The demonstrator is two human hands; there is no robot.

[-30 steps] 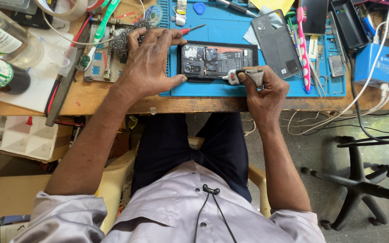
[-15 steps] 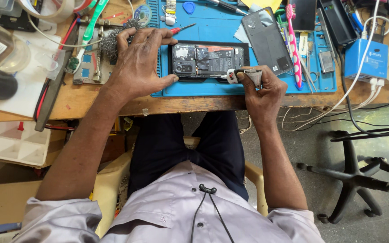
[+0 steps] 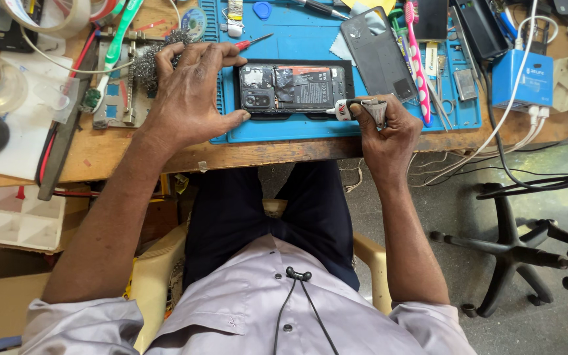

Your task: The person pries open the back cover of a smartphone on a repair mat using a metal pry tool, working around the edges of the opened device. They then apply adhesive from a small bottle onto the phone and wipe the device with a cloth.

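Observation:
An opened phone [image 3: 295,88] with its back cover off lies on a blue work mat [image 3: 310,125] on a wooden bench. My left hand [image 3: 189,98] rests flat at the phone's left end, thumb and fingers bracing its edges. My right hand [image 3: 386,128] squeezes a small glue tube [image 3: 363,108] whose nozzle points at the phone's lower right edge. The phone's dark back cover [image 3: 379,52] lies tilted on the mat to the right of the phone.
A red-handled screwdriver [image 3: 251,43], a pink toothbrush [image 3: 417,59], tweezers and small tools lie on the mat. A steel-wool holder [image 3: 146,66] and a green toothbrush sit to the left. A blue box [image 3: 522,79] with white cables is at the right; an office-chair base [image 3: 514,250] stands on the floor.
My hands and the phone keep their positions relative to each other; the view has shifted slightly. The tube's nozzle stays at the phone's lower right edge.

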